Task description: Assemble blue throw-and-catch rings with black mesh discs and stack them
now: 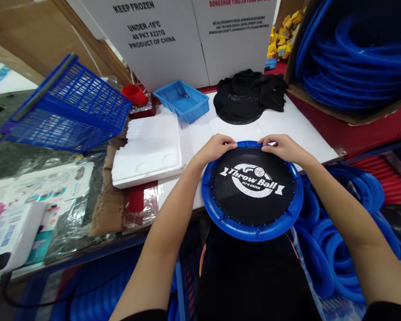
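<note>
A blue plastic ring point(220, 214) with a black mesh net point(254, 200) printed "Throw Ball" lies half on the white table top, half over its near edge. My left hand point(214, 149) is curled over the far left part of the rim, fingers pressed on the net's edge. My right hand point(282, 147) grips the far right part of the rim the same way. Both hands pinch where net meets ring.
A pile of black nets point(249, 96) lies behind the ring. Also on the table: a blue tray point(182, 100), a white foam slab point(149, 149), a red cup point(133, 94), a tilted blue basket point(70, 104). Blue rings fill a carton point(354, 58) and stack at right point(350, 209).
</note>
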Demonstrator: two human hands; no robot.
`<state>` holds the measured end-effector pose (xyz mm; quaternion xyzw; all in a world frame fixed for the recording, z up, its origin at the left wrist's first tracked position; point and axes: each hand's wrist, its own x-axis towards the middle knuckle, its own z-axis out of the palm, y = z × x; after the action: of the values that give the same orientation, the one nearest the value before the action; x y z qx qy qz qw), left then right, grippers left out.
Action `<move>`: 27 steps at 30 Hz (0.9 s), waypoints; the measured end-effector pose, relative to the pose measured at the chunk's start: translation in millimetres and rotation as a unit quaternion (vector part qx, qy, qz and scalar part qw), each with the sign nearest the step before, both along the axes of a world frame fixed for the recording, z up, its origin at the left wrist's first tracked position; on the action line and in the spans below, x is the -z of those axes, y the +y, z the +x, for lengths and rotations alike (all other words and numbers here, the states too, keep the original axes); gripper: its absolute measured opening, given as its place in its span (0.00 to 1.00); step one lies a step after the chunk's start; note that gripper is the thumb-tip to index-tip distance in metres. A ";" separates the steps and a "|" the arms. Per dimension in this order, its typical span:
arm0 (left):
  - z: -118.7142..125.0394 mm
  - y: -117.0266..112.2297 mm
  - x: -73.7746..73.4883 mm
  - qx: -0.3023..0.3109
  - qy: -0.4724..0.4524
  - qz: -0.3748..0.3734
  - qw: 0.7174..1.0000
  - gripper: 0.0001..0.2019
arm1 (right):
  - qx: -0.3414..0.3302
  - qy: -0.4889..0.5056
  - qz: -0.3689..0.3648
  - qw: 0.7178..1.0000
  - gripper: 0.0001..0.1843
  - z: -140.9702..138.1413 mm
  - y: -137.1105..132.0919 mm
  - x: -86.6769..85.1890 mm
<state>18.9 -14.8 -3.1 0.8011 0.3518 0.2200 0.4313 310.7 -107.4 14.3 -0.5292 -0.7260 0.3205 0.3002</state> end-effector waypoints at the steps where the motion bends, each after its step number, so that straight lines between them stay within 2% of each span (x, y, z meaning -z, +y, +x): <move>1: 0.4 -0.1 0.4 -0.004 0.000 0.002 1.000 0.14 | 0.017 0.019 -0.007 1.000 0.12 1.2 2.2 2.5; 4: 0.7 -1.0 -0.9 -0.009 0.004 0.006 1.000 0.14 | 0.048 0.028 0.017 0.998 0.14 2.9 9.5 10.8; 7: -1.3 -1.3 -5.0 0.004 0.017 -0.004 1.000 0.14 | 0.044 0.004 0.029 0.999 0.14 3.1 17.7 13.0; 11: -3.9 0.0 -7.4 0.025 0.029 -0.011 0.999 0.12 | 0.015 -0.036 -0.039 0.998 0.11 4.3 31.5 2.6; 14: -2.6 -0.2 -4.2 0.013 0.036 0.017 0.999 0.11 | -0.010 -0.082 -0.075 0.994 0.07 5.1 41.6 -4.8; 16: -0.4 -1.5 -1.1 -0.004 0.052 0.053 0.997 0.11 | -0.035 -0.115 -0.058 0.991 0.07 4.9 43.9 -4.7; 18: 2.0 -3.3 1.7 -0.017 0.073 0.085 0.994 0.11 | -0.047 -0.132 -0.009 0.990 0.07 4.6 41.1 -0.1; 22: 6.1 -5.3 5.0 -0.038 0.081 0.091 0.992 0.11 | -0.030 -0.111 0.074 0.991 0.11 6.8 27.6 11.8; 27: 6.8 -6.4 3.5 -0.043 0.100 0.106 0.988 0.09 | -0.033 -0.098 0.049 0.993 0.10 3.5 21.7 5.2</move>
<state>25.7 -21.2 -6.7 0.8444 0.4020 0.1928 0.2971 314.3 -85.6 9.0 -0.5189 -0.7837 0.2408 0.2421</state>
